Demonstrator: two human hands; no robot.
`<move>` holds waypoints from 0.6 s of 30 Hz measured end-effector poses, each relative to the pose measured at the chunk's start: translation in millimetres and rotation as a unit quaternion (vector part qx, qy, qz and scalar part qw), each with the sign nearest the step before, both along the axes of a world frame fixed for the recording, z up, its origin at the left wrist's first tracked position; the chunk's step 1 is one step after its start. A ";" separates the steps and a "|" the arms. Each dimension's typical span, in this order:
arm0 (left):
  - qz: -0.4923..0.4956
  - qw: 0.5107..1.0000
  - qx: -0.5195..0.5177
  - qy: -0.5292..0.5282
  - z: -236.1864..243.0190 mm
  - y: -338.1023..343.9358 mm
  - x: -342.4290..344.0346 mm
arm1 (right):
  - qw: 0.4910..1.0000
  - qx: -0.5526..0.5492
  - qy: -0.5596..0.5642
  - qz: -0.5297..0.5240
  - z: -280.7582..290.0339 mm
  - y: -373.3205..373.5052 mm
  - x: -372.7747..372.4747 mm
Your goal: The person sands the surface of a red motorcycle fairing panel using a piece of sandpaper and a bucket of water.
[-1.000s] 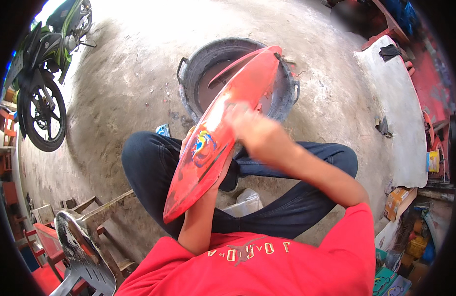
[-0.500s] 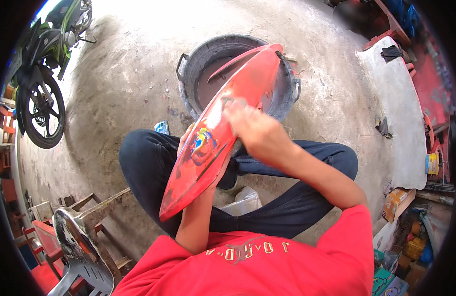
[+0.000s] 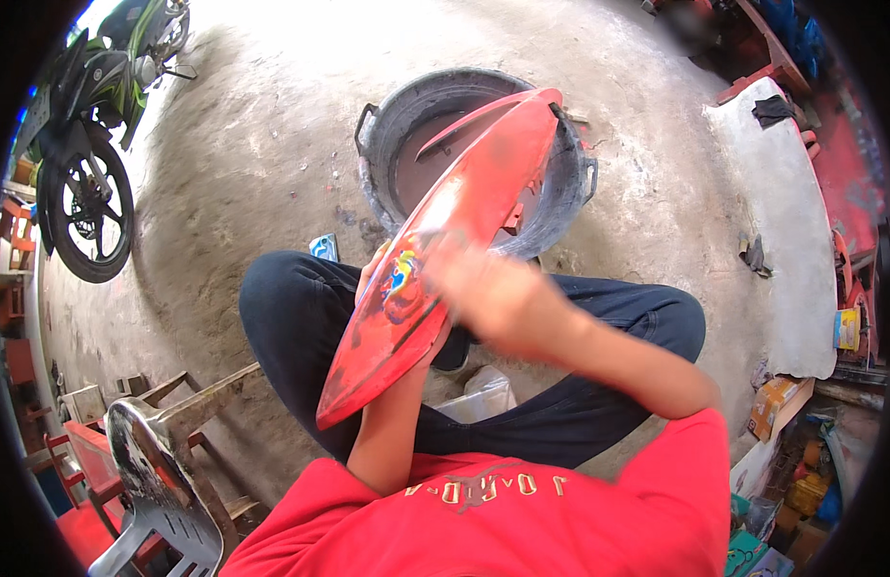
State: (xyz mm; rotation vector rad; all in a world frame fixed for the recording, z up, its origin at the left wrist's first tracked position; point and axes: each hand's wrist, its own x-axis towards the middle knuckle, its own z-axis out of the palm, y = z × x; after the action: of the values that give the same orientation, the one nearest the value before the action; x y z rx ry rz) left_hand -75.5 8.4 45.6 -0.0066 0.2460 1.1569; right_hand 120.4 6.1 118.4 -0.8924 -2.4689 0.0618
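Observation:
A long red plastic motorcycle body panel (image 3: 493, 183) slants across my lap. A colourful sticker (image 3: 403, 274) and dull, scuffed patches mark its surface. My left hand (image 3: 433, 354) is closed round the panel from underneath; its fingertips show at the left edge and its palm is mostly hidden. On the upper face, beside the sticker, my right hand (image 3: 498, 288) presses with curled fingers, blurred by motion. Something small and dark shows at its fingertips, too smeared to name. The panel's far end hangs over a black two-handled tub (image 3: 380, 168) holding murky brownish water.
A green and black motorcycle (image 3: 94, 173) stands at the far left. Nearer on the left is a worn grey plastic chair (image 3: 171, 481). A small blue packet (image 3: 324, 247) lies by my left knee. Along the right side runs a pale slab (image 3: 777, 231) with a dark cloth (image 3: 772, 111) on it.
My right hand has slid along the panel toward me, from above the sticker to beside it. My left hand keeps its hold on the panel. The whole view has shifted slightly.

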 end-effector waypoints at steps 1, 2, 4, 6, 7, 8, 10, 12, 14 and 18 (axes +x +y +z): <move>0.040 0.998 -0.032 0.046 28.8 -5.7 17.3 | 0.997 -0.023 -0.010 -0.072 -6.8 17.7 14.7; 0.061 0.995 -0.048 0.069 27.2 -8.5 18.4 | 0.994 0.000 -0.015 -0.112 -13.4 31.1 23.4; 0.101 0.985 0.025 0.135 -10.4 -5.8 10.0 | 0.999 0.017 -0.024 -0.041 0.8 5.7 0.3; 0.119 0.969 0.112 0.183 -13.7 -0.5 10.4 | 0.997 0.027 0.008 0.069 10.1 -23.8 -20.4; 0.101 0.982 0.085 0.135 -7.7 -3.0 10.8 | 0.997 0.026 0.011 0.067 7.6 -16.5 -14.2; 0.084 0.991 0.058 0.086 0.0 -5.9 11.5 | 1.000 0.004 -0.014 0.010 2.7 1.3 -0.5; 0.050 0.999 -0.002 -0.015 16.2 -12.1 15.2 | 0.994 -0.038 -0.020 -0.105 -11.2 35.2 22.2; 0.058 0.997 0.047 -0.006 6.9 -10.4 12.1 | 0.999 -0.029 0.000 -0.045 -9.1 18.9 6.0; 0.064 0.992 0.087 -0.062 -24.4 -3.9 5.0 | 0.999 0.002 -0.001 0.051 11.3 -4.2 -16.5; 0.085 0.886 0.168 0.423 4.5 -8.5 15.8 | 0.994 -0.035 -0.019 -0.099 -12.0 50.4 24.9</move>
State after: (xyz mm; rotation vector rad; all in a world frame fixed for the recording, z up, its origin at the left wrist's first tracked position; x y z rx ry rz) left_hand -59.7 -0.1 50.1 0.8150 0.8255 1.3099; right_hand 145.3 56.5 106.3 -1.1741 -2.4122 0.0630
